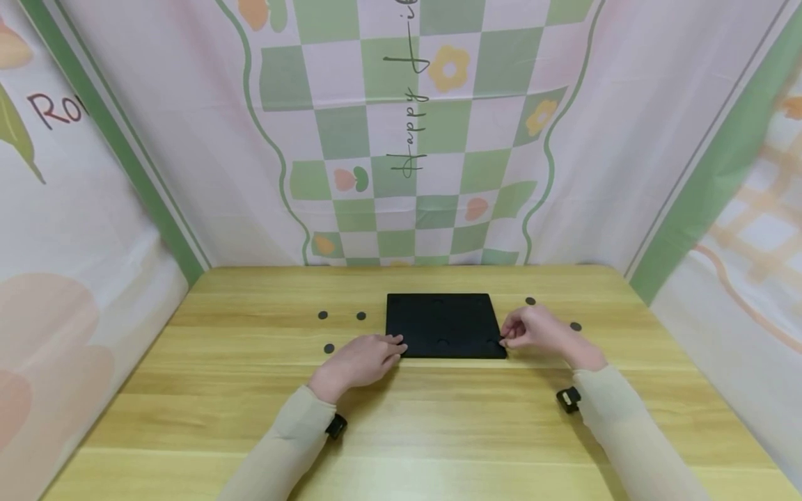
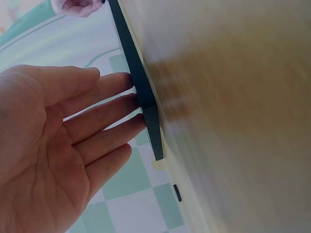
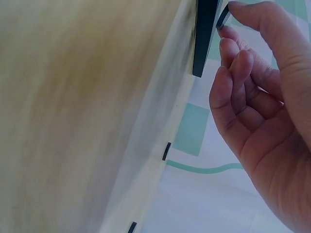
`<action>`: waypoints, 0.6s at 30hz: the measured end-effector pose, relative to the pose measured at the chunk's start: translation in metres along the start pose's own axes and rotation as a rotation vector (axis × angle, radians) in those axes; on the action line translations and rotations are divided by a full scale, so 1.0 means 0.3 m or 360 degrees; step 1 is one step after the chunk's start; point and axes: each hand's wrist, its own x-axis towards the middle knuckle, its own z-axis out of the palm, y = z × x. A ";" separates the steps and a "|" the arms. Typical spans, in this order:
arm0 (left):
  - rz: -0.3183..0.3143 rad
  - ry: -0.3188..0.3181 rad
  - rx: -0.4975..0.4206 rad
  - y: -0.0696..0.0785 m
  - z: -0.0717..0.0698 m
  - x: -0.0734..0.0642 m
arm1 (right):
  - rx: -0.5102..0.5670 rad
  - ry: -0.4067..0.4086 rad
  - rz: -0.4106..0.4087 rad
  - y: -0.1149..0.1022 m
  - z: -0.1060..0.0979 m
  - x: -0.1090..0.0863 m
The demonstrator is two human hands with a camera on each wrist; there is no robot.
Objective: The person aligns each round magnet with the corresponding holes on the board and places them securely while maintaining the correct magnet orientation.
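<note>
A flat black rectangular board [image 1: 438, 320] lies on the wooden table, with faint round marks on its top. My left hand [image 1: 358, 360] rests its fairly straight fingertips on the board's near left corner; the left wrist view shows those fingers against the board's edge [image 2: 153, 127]. Over the near right corner, my right hand [image 1: 540, 330] pinches a small black disc [image 3: 223, 17] between thumb and index finger, close to the board's surface. The other fingers of that hand are curled. Whether the disc touches the board I cannot tell.
Three dark discs, [image 1: 322, 315] the farthest left among them, lie on the table left of the board. To its right lie two more, a far disc [image 1: 530, 300] and a nearer disc [image 1: 576, 326]. Patterned curtains [image 1: 438, 139] surround the table's back and sides.
</note>
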 end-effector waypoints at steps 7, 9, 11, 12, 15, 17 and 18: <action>0.0010 0.0010 0.0018 -0.004 0.006 0.004 | 0.0045 -0.0022 0.0009 -0.017 0.000 0.007; 0.0010 0.0012 0.0020 -0.005 0.007 0.004 | 0.0041 -0.0015 -0.0006 -0.022 0.001 0.009; 0.0008 0.0011 0.0017 -0.005 0.007 0.004 | 0.0033 -0.0014 -0.0015 -0.025 0.002 0.011; 0.0006 0.0009 0.0015 -0.004 0.006 0.004 | 0.0026 -0.0017 -0.0018 -0.025 0.003 0.012; 0.0000 0.0004 0.0007 -0.004 0.005 0.004 | 0.0017 -0.0018 -0.0021 -0.028 0.005 0.015; -0.0002 0.0002 0.0003 -0.004 0.006 0.004 | 0.0018 -0.0016 -0.0024 -0.030 0.006 0.017; -0.0003 0.0003 0.0002 -0.004 0.006 0.003 | 0.0013 -0.0013 -0.0029 -0.032 0.007 0.017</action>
